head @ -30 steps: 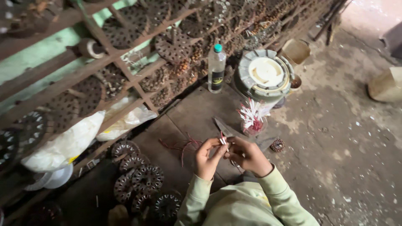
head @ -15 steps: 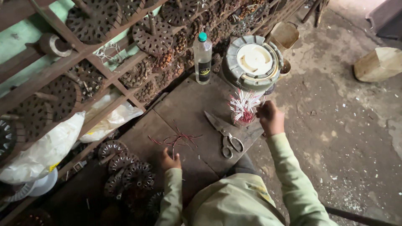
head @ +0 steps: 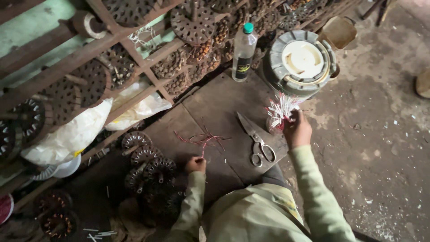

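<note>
The hands are well apart. The right hand [head: 297, 131] reaches forward, its fingers gathered at the base of a bunch of thin white and red sleeves [head: 280, 110] standing upright in a small container; whether the fingers actually pinch a sleeve cannot be told. The left hand [head: 195, 164] rests low on the dark board [head: 215, 101], fingers curled together on the near end of a tangle of thin red wire [head: 202, 138] that spreads away from it across the board.

Between the two hands, nearer the right one, lies a pair of metal scissors [head: 256, 141], blades shut and pointing away from the person, handles toward the person. Just beyond the right hand stands a round grey motor housing [head: 301, 60] with a pale centre. Further beyond, to the left of the housing, a clear plastic bottle [head: 244, 53] with a green cap stands upright at the far edge of the board.

To the left of the left hand, several rusty slotted stator cores [head: 148, 163] lie stacked on the floor. Beyond both hands, a wooden rack [head: 85, 51] carries many more such cores, and white plastic bags [head: 76, 134] sag beneath it. The person's light green sleeves [head: 313, 188] fill the near foreground.
</note>
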